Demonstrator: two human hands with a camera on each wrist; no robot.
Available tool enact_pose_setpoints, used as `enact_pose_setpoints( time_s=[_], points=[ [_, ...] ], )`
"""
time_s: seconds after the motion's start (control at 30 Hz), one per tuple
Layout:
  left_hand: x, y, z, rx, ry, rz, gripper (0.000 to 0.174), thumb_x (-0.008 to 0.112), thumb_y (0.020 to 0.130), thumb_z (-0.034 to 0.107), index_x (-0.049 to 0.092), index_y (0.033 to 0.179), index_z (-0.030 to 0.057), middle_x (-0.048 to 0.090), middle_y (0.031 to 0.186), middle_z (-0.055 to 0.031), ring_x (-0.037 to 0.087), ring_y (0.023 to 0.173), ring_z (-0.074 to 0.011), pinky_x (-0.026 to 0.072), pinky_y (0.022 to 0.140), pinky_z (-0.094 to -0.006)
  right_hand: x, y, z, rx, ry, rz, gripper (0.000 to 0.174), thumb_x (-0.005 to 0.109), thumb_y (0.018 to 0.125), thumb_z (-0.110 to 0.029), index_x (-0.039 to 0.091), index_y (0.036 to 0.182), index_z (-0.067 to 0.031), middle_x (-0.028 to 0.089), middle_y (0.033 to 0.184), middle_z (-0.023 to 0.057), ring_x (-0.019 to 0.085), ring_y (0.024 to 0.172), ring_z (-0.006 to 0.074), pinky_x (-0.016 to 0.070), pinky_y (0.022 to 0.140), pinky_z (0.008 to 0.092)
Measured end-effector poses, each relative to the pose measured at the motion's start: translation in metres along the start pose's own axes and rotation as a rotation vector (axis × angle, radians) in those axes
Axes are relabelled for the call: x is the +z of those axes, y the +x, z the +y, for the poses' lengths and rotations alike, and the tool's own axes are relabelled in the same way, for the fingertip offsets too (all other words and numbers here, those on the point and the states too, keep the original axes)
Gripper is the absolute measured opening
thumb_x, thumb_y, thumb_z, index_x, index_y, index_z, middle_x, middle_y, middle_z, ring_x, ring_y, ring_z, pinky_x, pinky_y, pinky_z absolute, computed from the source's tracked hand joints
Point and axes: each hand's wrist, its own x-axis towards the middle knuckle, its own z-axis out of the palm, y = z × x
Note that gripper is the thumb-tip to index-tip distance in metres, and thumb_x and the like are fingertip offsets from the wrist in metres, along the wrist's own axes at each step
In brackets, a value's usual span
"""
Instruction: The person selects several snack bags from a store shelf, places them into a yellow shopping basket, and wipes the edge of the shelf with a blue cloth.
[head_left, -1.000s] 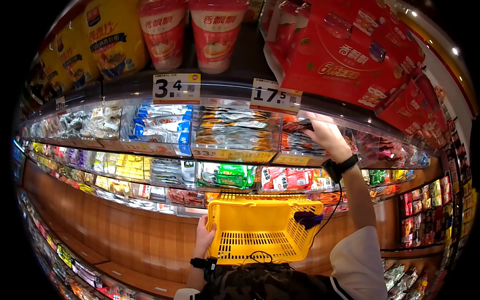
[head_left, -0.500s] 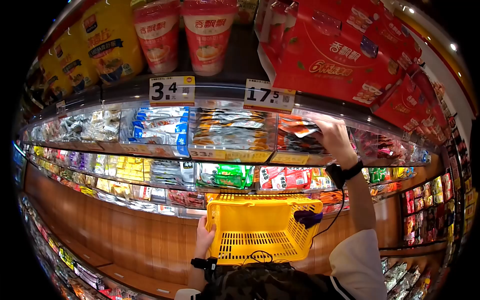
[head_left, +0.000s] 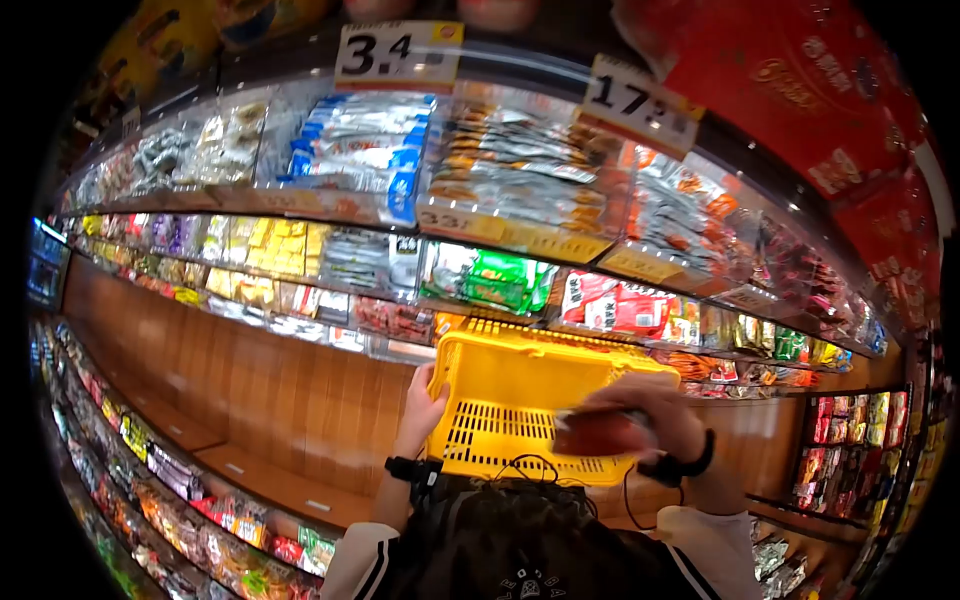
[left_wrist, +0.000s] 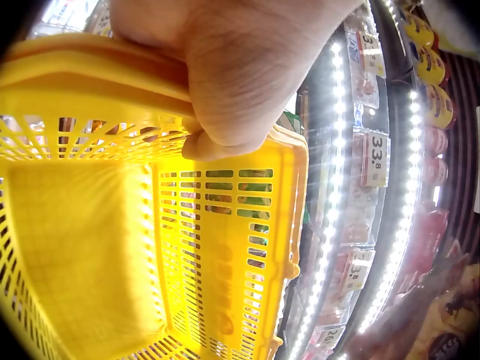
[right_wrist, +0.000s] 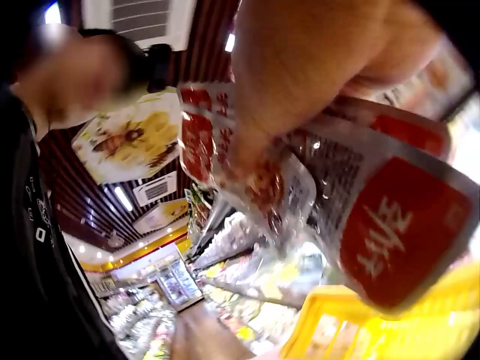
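Note:
My left hand (head_left: 422,412) grips the rim of a yellow plastic shopping basket (head_left: 530,370) at its left end. In the left wrist view, the thumb (left_wrist: 221,142) is hooked over that rim. Several red and silver snack packets (right_wrist: 405,225) are pinched between the thumb and fingers of my right hand (head_left: 655,410). They overlap one another and are blurred in the head view, low over the right part of the basket. The slotted basket floor shows beneath, partly hidden by the hand and packets.
Shelf bins hold snack packets, including blue-and-white ones (head_left: 355,150), orange-and-silver ones (head_left: 520,150) and a bin of similar small packs (head_left: 680,205). Price tags (head_left: 400,55) line the upper edge. Red boxes (head_left: 800,80) stand above right. Wooden panelling (head_left: 230,340) lies below the shelves.
My right hand has come down from the upper shelf bin to the basket, bringing several snack packets. The head view has tilted down. My left hand keeps its grip on the rim.

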Motion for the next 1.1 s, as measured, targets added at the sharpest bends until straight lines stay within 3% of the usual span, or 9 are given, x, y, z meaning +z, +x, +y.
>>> enact_pose_setpoints(
  time_s=[0.07,0.13,0.3,0.53,0.67,0.83,0.93,1.0,1.1],
  points=[
    [-0.001,0.002,0.0,0.015,0.029,-0.004,0.031,0.063,0.093,0.0,0.053,0.122,-0.001,0.061,0.11,-0.0108,0.061,0.104,-0.0206,0.048,0.092,-0.0331,0.028,0.018,0.012,0.502,0.295,-0.476,0.032,0.073,0.089,-0.026,0.064,0.114,-0.0088,0.069,0.086,0.015,0.068,0.073,0.0324,0.0541,0.066,0.0398],
    [0.001,0.002,-0.005,-0.009,-0.038,-0.008,0.031,0.063,0.092,0.003,0.054,0.122,-0.0017,0.06,0.112,-0.0163,0.061,0.109,-0.031,0.0471,0.096,-0.0372,0.099,0.0,0.104,0.257,-0.015,-0.476,0.038,0.07,0.092,-0.036,0.062,0.114,-0.007,0.069,0.087,0.0187,0.068,0.077,0.0371,0.0535,0.068,0.0445],
    [0.0,0.0,0.001,0.009,-0.037,-0.005,0.029,0.062,0.094,0.005,0.054,0.122,-0.0016,0.06,0.114,-0.0155,0.061,0.112,-0.029,0.0464,0.098,-0.0363,0.191,0.023,0.165,0.586,0.011,-0.551,0.052,0.066,0.09,-0.049,0.063,0.122,-0.0085,0.069,0.108,0.0213,0.066,0.102,0.0389,0.0507,0.087,0.0446],
    [-0.002,0.002,0.0,0.074,0.023,0.007,0.031,0.063,0.094,0.004,0.053,0.123,-0.0002,0.061,0.11,-0.0105,0.06,0.106,-0.0202,0.0463,0.095,-0.032,0.274,0.046,0.196,0.39,0.133,-0.419,0.058,0.075,0.088,-0.032,0.055,0.134,-0.0043,0.066,0.12,0.0193,0.064,0.112,0.0353,0.0508,0.094,0.0424],
    [0.001,0.001,0.001,0.042,-0.012,0.017,0.03,0.063,0.093,0.005,0.055,0.121,-0.0001,0.06,0.112,-0.0137,0.062,0.108,-0.0275,0.0475,0.095,-0.0352,0.27,0.001,0.251,0.565,0.081,0.223,0.037,0.07,0.09,-0.029,0.069,0.114,-0.0006,0.075,0.103,0.0154,0.072,0.092,0.0335,0.0557,0.085,0.0415],
    [0.002,0.001,-0.003,0.032,-0.029,0.022,0.03,0.064,0.093,0.005,0.055,0.121,-0.0007,0.059,0.111,-0.0141,0.062,0.107,-0.0276,0.0476,0.094,-0.0348,0.255,-0.07,0.281,1.129,0.007,-0.068,0.035,0.06,0.098,-0.032,0.072,0.104,-0.0003,0.071,0.075,0.0106,0.068,0.066,0.0218,0.056,0.071,0.0343],
    [0.001,0.003,-0.005,0.05,-0.016,0.02,0.03,0.064,0.093,0.006,0.055,0.121,-0.0017,0.059,0.111,-0.0146,0.062,0.107,-0.0278,0.0475,0.094,-0.035,0.296,-0.091,0.291,1.209,0.592,-0.053,0.039,0.059,0.097,-0.036,0.072,0.098,0.0002,0.074,0.094,0.0154,0.07,0.076,0.029,0.0552,0.072,0.0402],
    [0.001,0.002,-0.005,0.036,-0.031,0.011,0.03,0.063,0.093,0.005,0.055,0.121,-0.0019,0.059,0.111,-0.0146,0.062,0.107,-0.0282,0.0475,0.094,-0.0351,0.314,-0.072,0.274,1.216,0.645,-0.206,0.037,0.057,0.1,-0.036,0.072,0.102,-0.0021,0.072,0.091,0.0129,0.065,0.08,0.0217,0.0528,0.076,0.0394],
    [0.001,0.002,-0.007,0.028,-0.029,0.016,0.03,0.064,0.093,0.005,0.055,0.121,-0.0016,0.059,0.11,-0.0146,0.062,0.106,-0.0285,0.0475,0.094,-0.0353,0.335,-0.033,0.22,0.934,0.856,0.019,0.034,0.058,0.1,-0.033,0.066,0.112,-0.0014,0.068,0.096,0.0126,0.063,0.083,0.0202,0.0514,0.08,0.0382]
  ],
)
